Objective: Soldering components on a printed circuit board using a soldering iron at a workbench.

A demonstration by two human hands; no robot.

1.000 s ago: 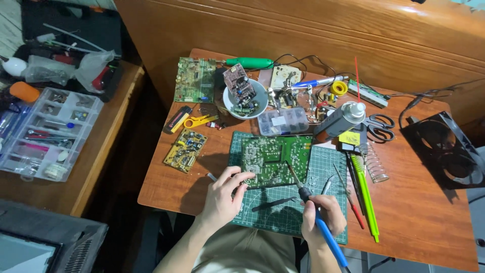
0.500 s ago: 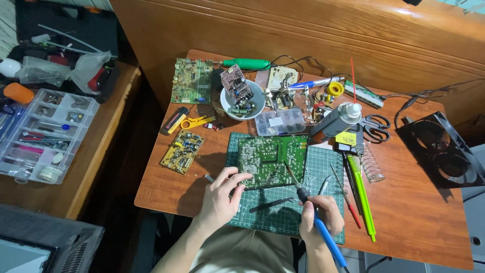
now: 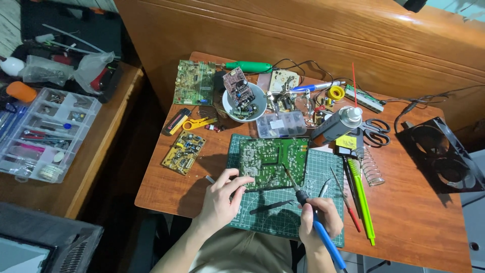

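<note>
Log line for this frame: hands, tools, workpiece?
left hand: steadies green circuit board edge | right hand: holds blue soldering iron, tip on board | base: cutting mat

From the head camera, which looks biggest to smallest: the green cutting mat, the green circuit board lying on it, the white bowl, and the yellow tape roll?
1. Green cutting mat
2. Green circuit board on the mat
3. White bowl
4. Yellow tape roll

The differences look clear enough that distance from the camera should not change the order.

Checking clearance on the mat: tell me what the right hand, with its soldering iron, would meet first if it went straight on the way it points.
Probably the green circuit board. The right hand aims the soldering iron up and left, and its tip already seems on or just over the board's lower edge; height is unclear.
</note>
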